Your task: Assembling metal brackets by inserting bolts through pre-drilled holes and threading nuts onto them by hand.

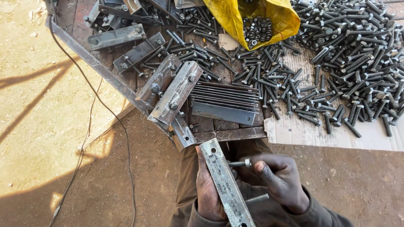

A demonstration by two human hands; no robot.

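Head view: left hand (208, 189) grips flat steel bar (225, 185), right hand (280, 178) pinches bolt (240, 163) through it; yellow bag (252, 19) of nuts (256, 30) lies open at bench (229, 134) top.

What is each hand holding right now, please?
Left hand: closed on the metal bar.
Right hand: fingers pinching a bolt through the bar.

Bench (229, 134) crowded: bolts (336, 50), brackets (176, 90); bare ground (42, 126) left.

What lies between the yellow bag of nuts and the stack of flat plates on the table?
In the head view, loose dark bolts lie scattered between the yellow bag and the stack of flat plates.
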